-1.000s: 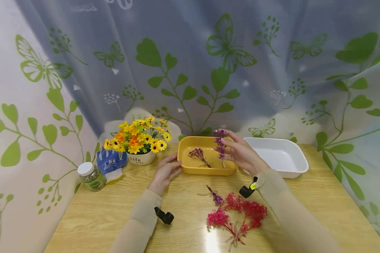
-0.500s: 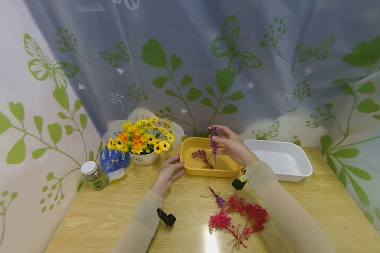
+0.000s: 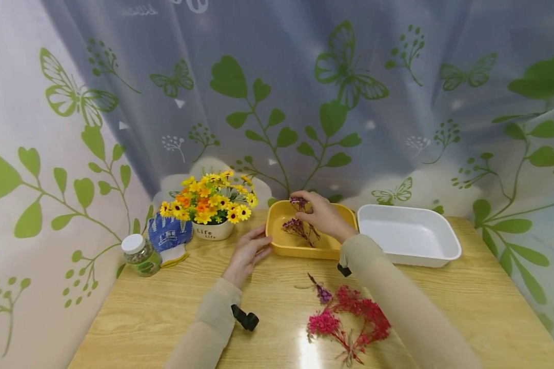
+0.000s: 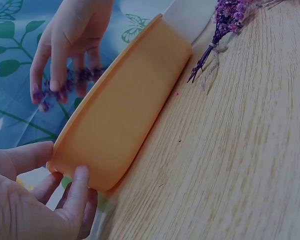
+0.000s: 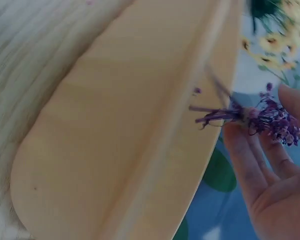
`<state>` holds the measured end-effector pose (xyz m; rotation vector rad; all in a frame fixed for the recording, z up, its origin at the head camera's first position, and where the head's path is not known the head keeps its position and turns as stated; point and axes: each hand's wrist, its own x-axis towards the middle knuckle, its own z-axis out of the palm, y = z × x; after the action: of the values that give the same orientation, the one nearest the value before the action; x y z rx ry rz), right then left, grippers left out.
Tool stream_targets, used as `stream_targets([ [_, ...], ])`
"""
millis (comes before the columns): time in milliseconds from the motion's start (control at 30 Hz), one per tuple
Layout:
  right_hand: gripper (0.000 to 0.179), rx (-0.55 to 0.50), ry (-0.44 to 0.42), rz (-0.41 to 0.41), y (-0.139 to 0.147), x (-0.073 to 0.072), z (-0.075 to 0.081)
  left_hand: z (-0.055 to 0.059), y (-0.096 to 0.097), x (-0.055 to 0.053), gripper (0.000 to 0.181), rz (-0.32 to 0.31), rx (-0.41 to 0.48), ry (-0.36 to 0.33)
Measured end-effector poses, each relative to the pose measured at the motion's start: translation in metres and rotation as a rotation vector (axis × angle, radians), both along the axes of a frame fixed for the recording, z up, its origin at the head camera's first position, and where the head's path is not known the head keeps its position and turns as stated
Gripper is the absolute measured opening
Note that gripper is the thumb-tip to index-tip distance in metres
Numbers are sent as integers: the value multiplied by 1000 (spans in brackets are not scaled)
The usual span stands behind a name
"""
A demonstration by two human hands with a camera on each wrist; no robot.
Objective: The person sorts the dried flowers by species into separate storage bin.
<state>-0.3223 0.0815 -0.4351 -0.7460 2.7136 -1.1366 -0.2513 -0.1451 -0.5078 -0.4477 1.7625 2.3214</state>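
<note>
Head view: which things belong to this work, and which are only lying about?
Likely in the work: yellow tray, touched by left hand; held sprig, in right hand; tray sprig; perhaps table sprig, red flowers, white tray.
Probably just lying about: potted flowers, jar, glove.

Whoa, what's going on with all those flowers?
A person's right hand holds a small bundle of purple flowers over a yellow rectangular tray, where another purple bundle already lies. The left hand touches the tray's left end. On the light wooden table in front lie one more purple bundle and some red flowers. A white rectangular tray sits to the right.
</note>
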Motion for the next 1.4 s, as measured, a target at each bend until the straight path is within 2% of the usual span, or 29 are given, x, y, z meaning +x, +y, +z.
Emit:
stream_targets([
  [67, 62, 96, 51, -6, -1, 3, -2, -1, 2, 1, 56, -5, -1, 2],
  [133, 64, 134, 79, -16, -1, 7, -3, -1, 4, 1, 55, -10, 0, 1],
  [333, 59, 55, 64, -45, 8, 16, 2, -2, 7, 2, 57, -7, 1, -5],
  [500, 60, 63, 98, -36, 25, 36, 16, 1, 4, 0, 58, -8, -1, -4],
  [600, 62, 77, 144, 17, 36, 53, 20, 2, 3, 0, 58, -8, -2, -4],
  [733, 65, 91, 150, 103, 49, 74, 19, 2, 3, 1, 57, -9, 1, 2],
  [900, 66, 157, 221, 237, 57, 91, 12, 3, 2, 2, 57, -3, 1, 2],
  [1133, 64, 240, 433, 460, 64, 101, -9, 3, 2, 2, 57, 0, -13, -1],
  [1233, 64, 267, 456, 530, 67, 104, -20, 3, 3, 2, 57, -1, -13, -4],
  [1400, 60, 348, 457, 582, 68, 108, -33, 2, 3, 1, 56, -2, -12, -5],
])
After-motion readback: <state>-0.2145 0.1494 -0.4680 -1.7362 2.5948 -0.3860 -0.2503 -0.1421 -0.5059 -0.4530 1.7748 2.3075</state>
